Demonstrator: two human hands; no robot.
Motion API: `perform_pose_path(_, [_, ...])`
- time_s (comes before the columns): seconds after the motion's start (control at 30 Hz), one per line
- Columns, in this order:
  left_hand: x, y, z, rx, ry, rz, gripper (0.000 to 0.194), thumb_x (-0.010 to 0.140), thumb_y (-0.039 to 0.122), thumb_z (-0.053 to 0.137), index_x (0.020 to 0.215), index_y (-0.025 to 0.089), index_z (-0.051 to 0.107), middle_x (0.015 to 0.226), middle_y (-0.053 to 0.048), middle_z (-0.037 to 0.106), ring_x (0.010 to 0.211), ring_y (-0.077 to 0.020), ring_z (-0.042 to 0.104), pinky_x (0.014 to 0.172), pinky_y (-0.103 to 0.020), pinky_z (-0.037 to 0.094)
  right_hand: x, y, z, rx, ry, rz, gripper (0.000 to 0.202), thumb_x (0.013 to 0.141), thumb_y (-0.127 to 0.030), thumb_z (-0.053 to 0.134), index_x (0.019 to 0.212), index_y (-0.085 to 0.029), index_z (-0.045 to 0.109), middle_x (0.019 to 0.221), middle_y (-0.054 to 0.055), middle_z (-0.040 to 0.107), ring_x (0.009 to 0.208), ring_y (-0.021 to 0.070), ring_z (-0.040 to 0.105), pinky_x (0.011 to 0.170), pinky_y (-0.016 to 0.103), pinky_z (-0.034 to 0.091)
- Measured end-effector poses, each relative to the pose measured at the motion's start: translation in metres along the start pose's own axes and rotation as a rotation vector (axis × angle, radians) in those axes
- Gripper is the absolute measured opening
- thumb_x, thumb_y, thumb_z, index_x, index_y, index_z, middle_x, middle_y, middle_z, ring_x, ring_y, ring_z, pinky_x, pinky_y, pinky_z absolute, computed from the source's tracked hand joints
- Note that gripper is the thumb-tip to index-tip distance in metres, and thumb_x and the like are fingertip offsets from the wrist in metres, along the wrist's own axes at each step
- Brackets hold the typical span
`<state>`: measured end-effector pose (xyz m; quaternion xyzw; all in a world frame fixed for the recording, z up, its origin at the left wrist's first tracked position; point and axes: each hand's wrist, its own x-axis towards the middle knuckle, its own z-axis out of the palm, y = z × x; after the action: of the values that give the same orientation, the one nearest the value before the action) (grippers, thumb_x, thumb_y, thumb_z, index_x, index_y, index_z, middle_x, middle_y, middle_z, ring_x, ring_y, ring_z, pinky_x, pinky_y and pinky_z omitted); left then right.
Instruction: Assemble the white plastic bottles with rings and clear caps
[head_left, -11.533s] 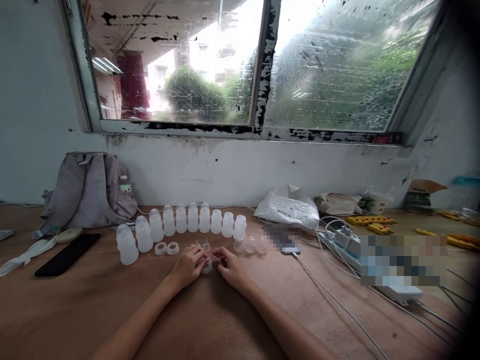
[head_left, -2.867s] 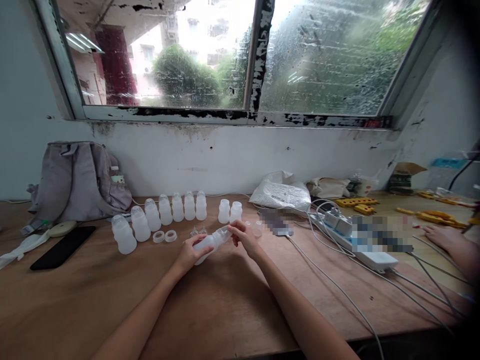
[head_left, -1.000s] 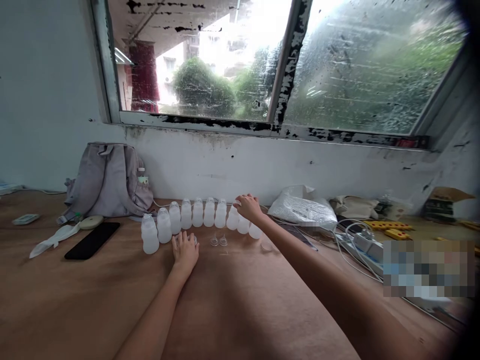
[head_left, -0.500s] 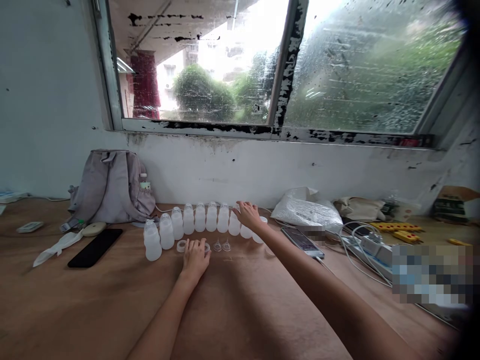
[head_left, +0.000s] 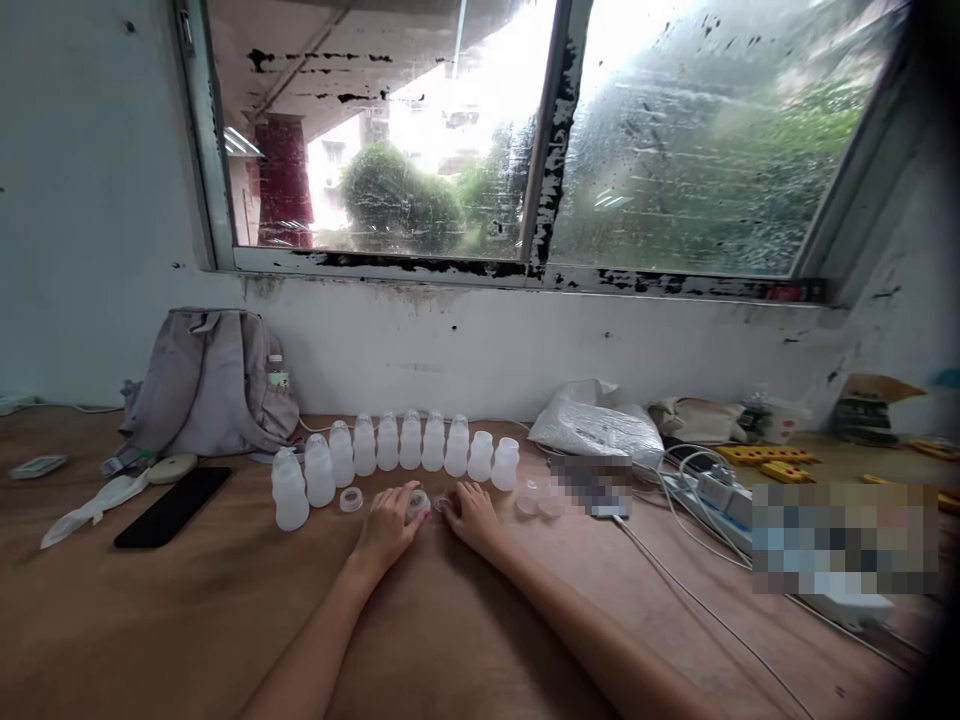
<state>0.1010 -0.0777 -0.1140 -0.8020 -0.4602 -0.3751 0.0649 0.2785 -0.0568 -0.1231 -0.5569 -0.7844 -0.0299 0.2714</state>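
Several frosted bottles stand in a curved row on the brown table (head_left: 420, 620). Most wear clear caps, such as the bottle (head_left: 319, 475) near the left end; the two at the right, including the end bottle (head_left: 505, 465), have none. My left hand (head_left: 386, 522) has its fingers closed on a clear ring (head_left: 418, 502). Just right of it, my right hand (head_left: 472, 515) pinches a small clear teat (head_left: 439, 503), partly hidden by the fingers. Another ring (head_left: 350, 499) lies left of my left hand. Clear caps (head_left: 527, 499) lie right of my right hand.
A grey backpack (head_left: 206, 385), a black phone (head_left: 174, 507) and a white wrapper (head_left: 97, 507) are at the left. Behind on the right lies a silvery bag (head_left: 596, 425). White cables and a power strip (head_left: 712, 510) run along the right, near yellow blocks (head_left: 765, 456).
My right hand has come down from the bottle row to the teats beside my left hand. The bottle it was touching now stands with a clear cap on. The view has shifted slightly.
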Motion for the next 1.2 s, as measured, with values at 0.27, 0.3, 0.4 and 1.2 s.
perform_pose_path(0.27, [0.0,0.022,-0.007,-0.113,-0.02,0.175,0.037,0.078,0.043,0.047,0.106,0.019,0.047,0.095,-0.007,0.059,0.083,-0.0192,0.055,0.074,-0.033,0.043,-0.025,-0.002,-0.013,0.252,-0.074,-0.186,0.017,0.066,-0.011,0.05,0.079,-0.019,0.057,0.083,0.003,0.06,0.087,0.0183,0.048,0.078,0.03,0.034])
perform_pose_path(0.3, [-0.001,0.023,-0.007,-0.118,-0.043,0.178,0.038,0.078,0.044,0.047,0.106,0.018,0.047,0.093,-0.007,0.059,0.082,-0.0192,0.055,0.074,-0.033,0.043,-0.025,0.0,-0.012,0.289,-0.053,-0.138,0.02,0.066,-0.008,0.048,0.079,-0.019,0.058,0.083,0.004,0.061,0.085,0.0179,0.049,0.077,0.03,0.035])
perform_pose_path(0.4, [-0.002,0.026,-0.007,-0.132,-0.116,0.154,0.041,0.076,0.043,0.05,0.108,0.018,0.046,0.088,-0.006,0.058,0.08,-0.0191,0.054,0.074,-0.033,0.042,-0.022,0.004,-0.01,0.398,0.048,0.041,0.03,0.064,-0.002,0.041,0.081,-0.018,0.06,0.084,0.004,0.063,0.083,0.017,0.052,0.075,0.028,0.039])
perform_pose_path(1.2, [-0.002,0.027,0.011,-0.306,-0.148,-0.149,0.022,0.083,0.032,0.038,0.079,0.02,0.056,0.075,-0.002,0.06,0.073,-0.0158,0.055,0.07,-0.027,0.041,-0.027,-0.002,-0.017,0.425,0.051,-0.031,0.038,0.06,0.001,0.039,0.087,-0.019,0.055,0.087,0.004,0.061,0.085,0.017,0.052,0.077,0.028,0.041])
